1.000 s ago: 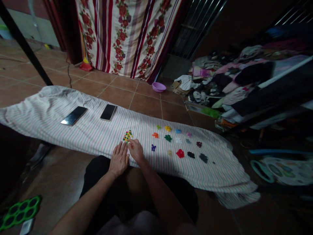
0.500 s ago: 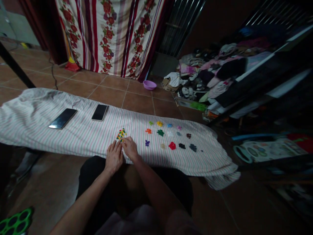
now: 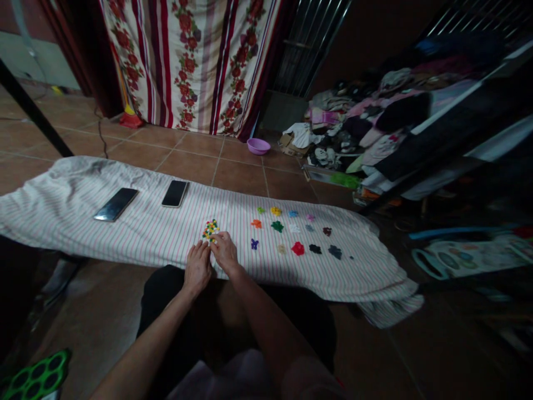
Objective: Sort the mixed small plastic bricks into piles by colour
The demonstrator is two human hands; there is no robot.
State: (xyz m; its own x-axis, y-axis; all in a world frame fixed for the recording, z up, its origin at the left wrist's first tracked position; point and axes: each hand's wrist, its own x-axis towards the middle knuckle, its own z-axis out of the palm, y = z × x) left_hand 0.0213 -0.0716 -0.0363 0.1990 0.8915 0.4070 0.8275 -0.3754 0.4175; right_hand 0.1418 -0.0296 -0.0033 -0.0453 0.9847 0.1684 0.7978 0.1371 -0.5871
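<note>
A cluster of small mixed-colour pieces [image 3: 211, 226], green, yellow, red and white, lies on the striped cloth just beyond my hands. My left hand [image 3: 199, 268] rests on the cloth at its near side, fingers stretched forward. Beside it my right hand [image 3: 225, 251] has its fingers bent down at the cluster's near edge, drawn together; what they hold, if anything, is too small to make out. To the right, similar small pieces lie in single-colour piles, among them orange [image 3: 256, 224], dark green [image 3: 277, 226], purple [image 3: 254, 244], red [image 3: 297, 248] and black [image 3: 315, 249].
Two phones, one larger [image 3: 116, 204] and one smaller [image 3: 175, 194], lie on the left of the striped cloth [image 3: 75, 216]. Past it, a purple basin [image 3: 259, 146] stands on the tiled floor. Heaped clothes [image 3: 353, 122] lie at the back right. A green-rimmed object [image 3: 37, 375] is at the lower left.
The whole view has shifted slightly, so everything appears a little further right. Both hands stay by the mixed cluster, with only slight finger movement.
</note>
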